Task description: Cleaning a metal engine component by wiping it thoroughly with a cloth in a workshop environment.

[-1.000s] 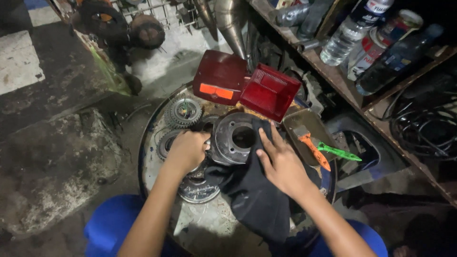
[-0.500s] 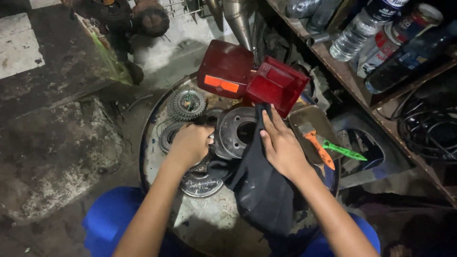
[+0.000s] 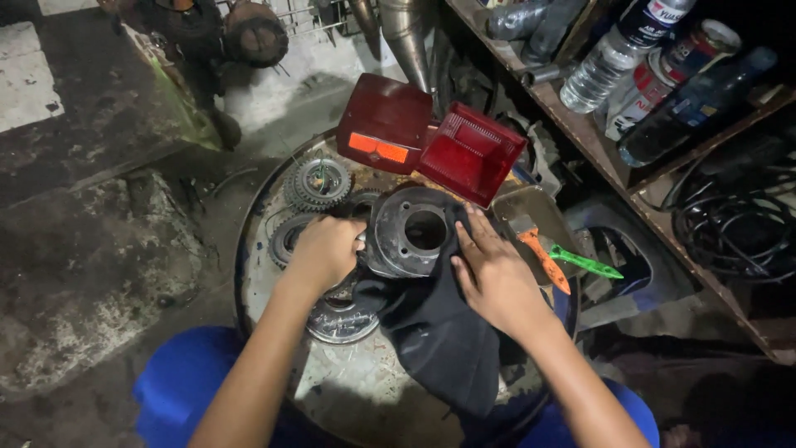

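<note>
On the drum top [image 3: 348,398], left hand [image 3: 325,253] clenched on metal hub [image 3: 410,232], right hand [image 3: 496,278] fingers [image 3: 473,236] spread flat (on black cloth [image 3: 439,340]).

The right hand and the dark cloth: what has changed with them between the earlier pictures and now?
The right hand has slid up along the dark cloth, so its fingers now press the cloth against the rim of the round metal part. Nothing was picked up or let go. The left hand stays on the left side of that part; the gears and red covers lie as before.
</note>
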